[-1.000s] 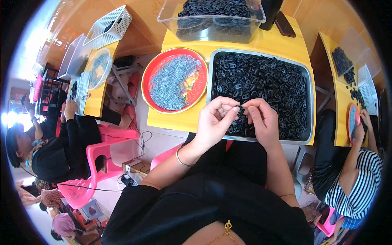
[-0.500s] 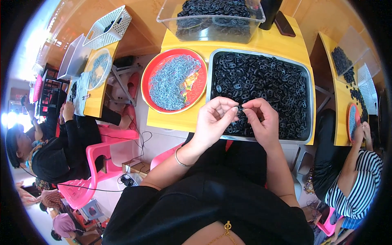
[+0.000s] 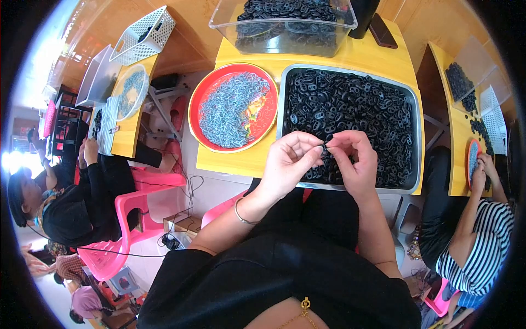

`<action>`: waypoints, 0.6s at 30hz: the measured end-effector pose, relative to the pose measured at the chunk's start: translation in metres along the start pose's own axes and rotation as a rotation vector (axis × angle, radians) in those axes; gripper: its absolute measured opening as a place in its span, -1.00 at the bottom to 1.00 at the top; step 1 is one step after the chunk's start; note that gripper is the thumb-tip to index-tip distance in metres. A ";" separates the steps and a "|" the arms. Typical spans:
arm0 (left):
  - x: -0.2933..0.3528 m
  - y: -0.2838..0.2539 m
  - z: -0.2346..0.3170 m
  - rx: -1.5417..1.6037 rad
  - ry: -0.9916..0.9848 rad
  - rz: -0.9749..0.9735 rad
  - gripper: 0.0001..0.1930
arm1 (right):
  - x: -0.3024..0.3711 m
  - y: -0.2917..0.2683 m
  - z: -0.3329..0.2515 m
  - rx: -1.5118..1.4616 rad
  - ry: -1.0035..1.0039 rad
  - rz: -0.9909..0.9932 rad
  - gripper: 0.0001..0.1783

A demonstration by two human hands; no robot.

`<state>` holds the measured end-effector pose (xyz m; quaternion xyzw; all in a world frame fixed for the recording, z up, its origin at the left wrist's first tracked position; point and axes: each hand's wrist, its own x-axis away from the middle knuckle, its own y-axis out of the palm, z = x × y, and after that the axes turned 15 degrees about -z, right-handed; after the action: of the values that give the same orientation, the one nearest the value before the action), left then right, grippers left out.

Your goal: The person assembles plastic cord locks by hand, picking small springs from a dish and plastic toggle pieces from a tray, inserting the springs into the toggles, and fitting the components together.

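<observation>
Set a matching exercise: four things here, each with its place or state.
1. Yellow-rimmed round red dish
2. Rectangular silver metal tray
3. Clear rectangular plastic bin
4. Small dark piece

A. Far side of the yellow table
B. Between left hand and right hand
C. Holding silvery-blue wire pieces
D. Full of black pieces, near the hands

1-C; 2-D; 3-A; 4-B

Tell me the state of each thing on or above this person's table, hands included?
Left hand: pinched shut on a small dark piece
Right hand: pinching the same piece
Metal tray: uncovered, full of black pieces
Red round tray: uncovered, mostly covered with silvery pieces
Clear bin: partly filled; top edge partly out of view
Dark flat object: lying down
</observation>
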<state>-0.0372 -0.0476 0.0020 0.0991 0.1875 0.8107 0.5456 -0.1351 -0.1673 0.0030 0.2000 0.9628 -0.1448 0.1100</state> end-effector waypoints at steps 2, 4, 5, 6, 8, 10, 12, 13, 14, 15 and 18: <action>0.000 0.002 0.000 -0.016 -0.008 0.019 -0.89 | 0.000 0.001 0.003 -0.015 0.004 0.010 -0.75; 0.001 0.004 -0.003 -0.032 -0.015 0.039 -0.89 | 0.000 0.001 0.001 -0.040 0.027 0.009 -0.74; 0.002 0.005 -0.006 -0.121 0.050 0.059 -0.89 | 0.000 0.001 0.000 -0.065 0.050 0.009 -0.73; 0.002 0.006 -0.007 -0.210 0.115 0.079 -0.89 | 0.000 0.001 -0.001 -0.066 0.050 0.008 -0.73; 0.003 0.006 -0.003 -0.512 0.184 0.077 -0.89 | 0.000 0.001 -0.002 -0.070 0.080 -0.002 -0.72; 0.003 0.006 0.001 -0.811 0.254 0.072 -0.89 | 0.000 0.001 -0.001 -0.077 0.096 -0.003 -0.74; 0.002 0.006 0.002 -0.856 0.243 0.069 -0.91 | 0.001 0.001 -0.001 -0.087 0.110 -0.007 -0.75; 0.001 0.005 0.000 -0.856 0.243 0.069 -0.91 | 0.000 0.001 0.000 -0.065 0.096 -0.018 -0.78; 0.000 0.004 -0.004 -0.580 0.198 0.066 -0.90 | 0.000 0.002 0.001 -0.044 0.082 -0.029 -0.80; -0.001 0.004 -0.005 -0.304 0.152 0.063 -0.90 | 0.000 0.003 0.000 -0.045 0.082 -0.029 -0.80; -0.005 0.004 0.000 -0.106 0.135 0.019 -0.87 | 0.000 0.006 0.001 -0.173 0.058 0.016 -0.84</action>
<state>-0.0387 -0.0534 0.0035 0.0171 0.1797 0.8295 0.5285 -0.1329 -0.1625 0.0007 0.2017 0.9728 -0.0542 0.1003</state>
